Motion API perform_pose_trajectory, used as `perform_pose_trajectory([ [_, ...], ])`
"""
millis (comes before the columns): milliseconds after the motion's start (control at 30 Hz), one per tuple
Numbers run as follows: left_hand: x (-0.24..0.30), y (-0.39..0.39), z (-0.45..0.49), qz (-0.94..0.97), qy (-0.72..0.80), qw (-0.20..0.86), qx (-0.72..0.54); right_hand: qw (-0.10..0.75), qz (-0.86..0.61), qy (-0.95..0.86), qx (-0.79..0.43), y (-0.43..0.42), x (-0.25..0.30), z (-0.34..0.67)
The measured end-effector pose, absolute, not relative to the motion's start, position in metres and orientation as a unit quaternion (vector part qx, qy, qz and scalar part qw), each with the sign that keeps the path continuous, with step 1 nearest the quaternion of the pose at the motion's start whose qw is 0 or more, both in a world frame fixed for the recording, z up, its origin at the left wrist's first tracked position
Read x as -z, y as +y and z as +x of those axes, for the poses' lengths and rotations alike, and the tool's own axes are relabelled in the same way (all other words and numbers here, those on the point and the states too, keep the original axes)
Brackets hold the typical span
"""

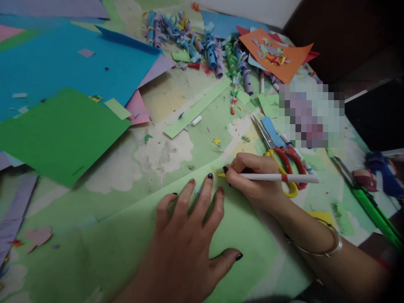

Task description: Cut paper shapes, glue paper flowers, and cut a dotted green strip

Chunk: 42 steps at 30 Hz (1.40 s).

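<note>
A light green sheet of paper (243,235) lies on the table in front of me. My left hand (189,235) rests flat on it with the fingers spread. In my right hand (259,181) is a white felt-tip pen (296,178) with a red band, pinched between thumb and fingers. Its yellow tip points left, at the sheet's upper edge, close to a faint yellow mark. Whether the tip touches the paper I cannot tell. Just beyond the right hand lie scissors (268,139) with red handles and another yellow-handled pair (293,191), partly hidden by the hand and pen.
Blue paper (63,54) and a dark green sheet (63,134) cover the left. Rolled, curled paper tubes (211,48) line the back, beside an orange sheet (277,54) bearing scraps. A green-handled cutter (372,210) lies at the right edge. A white cap (196,120) sits mid-table.
</note>
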<state>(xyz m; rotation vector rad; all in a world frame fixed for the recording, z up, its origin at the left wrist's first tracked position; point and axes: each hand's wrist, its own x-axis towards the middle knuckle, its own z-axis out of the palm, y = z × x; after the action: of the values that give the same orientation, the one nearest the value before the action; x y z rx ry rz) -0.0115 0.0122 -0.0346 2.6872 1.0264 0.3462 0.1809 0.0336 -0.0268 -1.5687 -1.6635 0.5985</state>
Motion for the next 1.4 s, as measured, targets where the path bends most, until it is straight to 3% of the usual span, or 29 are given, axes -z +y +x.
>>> perform_pose_trajectory([
  [367, 0.033, 0.012, -0.013, 0.924, 0.347, 0.116, -0.106, 0.519, -0.622, -0.455, -0.369, 0.028, 0.024, 0.177],
  [700, 0.032, 0.012, -0.013, 0.927, 0.344, 0.108, -0.105, 0.473, -0.625, -0.494, -0.377, 0.005, 0.025, 0.180],
  [967, 0.032, 0.011, -0.014, 0.926, 0.348, 0.104, -0.100, 0.475, -0.636, -0.550, -0.260, 0.014, 0.029, 0.177],
  [1400, 0.033, 0.010, -0.013, 0.928, 0.346, 0.100, -0.097, 0.456, -0.630, -0.595, -0.204, 0.013, 0.029, 0.179],
])
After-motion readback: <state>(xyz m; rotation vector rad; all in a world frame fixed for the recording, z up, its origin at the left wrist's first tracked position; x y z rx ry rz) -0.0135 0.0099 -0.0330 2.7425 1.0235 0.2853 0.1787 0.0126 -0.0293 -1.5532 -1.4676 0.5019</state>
